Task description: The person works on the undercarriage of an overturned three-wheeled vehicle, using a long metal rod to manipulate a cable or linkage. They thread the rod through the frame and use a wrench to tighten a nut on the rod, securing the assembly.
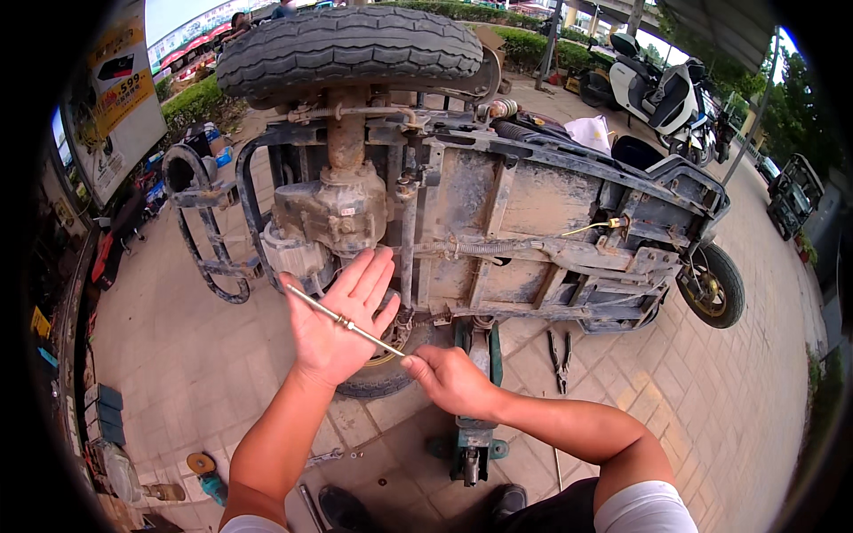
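My right hand [451,380] is closed around one end of a thin metal rod [342,321] that slants up to the left. My left hand [342,320] is flat and open, fingers spread, with the rod lying across its palm. Both hands hover in front of the dusty underside of a three-wheeled vehicle [524,213] tipped on its side. Its rusty rear axle and gearbox [333,209] are just above my left hand, and a big rear tyre [351,44] is at the top. A lower tyre [382,373] sits partly hidden behind my hands.
A green floor jack [475,426] stands on the paving under my right forearm. Pliers [560,360] lie on the bricks to the right. An angle grinder [209,475] lies at lower left. The small front wheel [711,284] is at right. A white scooter [657,93] is parked behind.
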Available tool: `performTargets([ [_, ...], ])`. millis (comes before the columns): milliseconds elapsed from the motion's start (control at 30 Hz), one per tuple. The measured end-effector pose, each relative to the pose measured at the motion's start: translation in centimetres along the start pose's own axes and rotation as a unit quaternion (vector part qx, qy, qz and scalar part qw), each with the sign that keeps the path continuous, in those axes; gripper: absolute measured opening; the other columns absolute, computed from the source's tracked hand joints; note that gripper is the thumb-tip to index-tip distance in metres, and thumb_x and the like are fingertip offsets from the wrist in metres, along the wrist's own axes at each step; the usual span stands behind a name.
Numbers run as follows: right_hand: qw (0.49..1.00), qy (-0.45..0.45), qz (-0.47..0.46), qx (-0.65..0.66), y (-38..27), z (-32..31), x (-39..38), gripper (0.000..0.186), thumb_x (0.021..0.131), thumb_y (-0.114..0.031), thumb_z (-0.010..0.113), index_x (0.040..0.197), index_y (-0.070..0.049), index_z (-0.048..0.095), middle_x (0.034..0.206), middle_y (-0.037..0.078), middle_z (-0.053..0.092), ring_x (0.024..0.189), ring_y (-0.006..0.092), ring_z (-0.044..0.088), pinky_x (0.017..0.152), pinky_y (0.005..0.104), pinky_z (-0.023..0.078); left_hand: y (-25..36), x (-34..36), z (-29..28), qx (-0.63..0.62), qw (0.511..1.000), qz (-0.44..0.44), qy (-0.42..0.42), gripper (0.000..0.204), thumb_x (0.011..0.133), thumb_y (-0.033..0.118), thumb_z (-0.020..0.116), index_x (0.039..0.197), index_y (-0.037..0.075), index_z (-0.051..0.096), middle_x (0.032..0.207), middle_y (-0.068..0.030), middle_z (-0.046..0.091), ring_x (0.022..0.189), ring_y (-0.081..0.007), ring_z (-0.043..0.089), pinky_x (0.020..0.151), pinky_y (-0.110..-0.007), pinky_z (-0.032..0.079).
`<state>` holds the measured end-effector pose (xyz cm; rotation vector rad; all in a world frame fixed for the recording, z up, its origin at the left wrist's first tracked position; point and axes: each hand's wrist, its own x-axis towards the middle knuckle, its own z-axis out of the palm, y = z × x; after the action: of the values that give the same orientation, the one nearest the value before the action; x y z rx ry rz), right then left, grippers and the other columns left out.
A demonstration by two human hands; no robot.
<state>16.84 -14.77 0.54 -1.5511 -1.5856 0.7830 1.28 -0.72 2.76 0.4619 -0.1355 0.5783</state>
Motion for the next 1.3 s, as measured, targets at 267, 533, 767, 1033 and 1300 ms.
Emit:
performTargets([
  [267,0.999,0.010,-0.052,-0.006,-0.3,-0.1,-0.4,0.036,0.100,-0.028,0.054,0.080,0.002,0.055,0.061,0.020,0.053,0.055,0.0354,0.052,0.056,0.0429,0.045,0.1,-0.5,0.2,-0.042,0.998,0.024,0.031,0.112,0.079,0.088,0.027,0.153,0.004,0.021,0.161,-0.0081,0.019,0.148,-0.0201,0.016,0.118,-0.045,0.012],
  [533,0.997,0.031,-0.067,-0.019,0.3,-0.5,-0.1,0.037,0.099,-0.030,0.054,0.081,0.002,0.057,0.061,0.023,0.056,0.056,0.0418,0.057,0.054,0.0466,0.045,-0.4,-0.3,0.0,0.083,0.995,0.021,0.044,0.114,0.079,0.089,0.026,0.154,0.004,0.019,0.162,-0.0084,0.017,0.149,-0.0201,0.014,0.117,-0.044,0.014],
  [767,0.992,0.123,0.017,-0.010,-0.4,-1.4,0.1,0.035,0.100,-0.027,0.053,0.080,0.002,0.055,0.061,0.020,0.054,0.056,0.0394,0.053,0.054,0.0431,0.044,-0.5,-0.4,0.5,0.033,0.999,-0.007,0.004,0.113,0.080,0.087,0.030,0.153,0.002,0.019,0.162,-0.0110,0.015,0.150,-0.0216,0.010,0.118,-0.046,0.011],
  [1033,0.984,0.177,0.034,-0.004,0.5,-0.6,-0.3,0.034,0.100,-0.027,0.054,0.081,0.001,0.056,0.060,0.017,0.052,0.050,0.0278,0.049,0.053,0.0399,0.044,-0.3,-0.7,1.2,0.044,0.999,-0.006,0.012,0.114,0.079,0.088,0.028,0.153,0.001,0.019,0.161,-0.0131,0.016,0.149,-0.0234,0.013,0.119,-0.046,0.010],
  [1300,0.980,0.196,0.010,-0.031,0.0,0.2,-0.7,0.037,0.100,-0.028,0.054,0.077,0.002,0.054,0.056,0.019,0.053,0.048,0.0323,0.050,0.050,0.0423,0.043,0.1,-1.2,1.3,0.046,0.999,0.000,-0.004,0.114,0.079,0.088,0.028,0.152,0.001,0.021,0.161,-0.0120,0.017,0.149,-0.0225,0.015,0.119,-0.047,0.009],
])
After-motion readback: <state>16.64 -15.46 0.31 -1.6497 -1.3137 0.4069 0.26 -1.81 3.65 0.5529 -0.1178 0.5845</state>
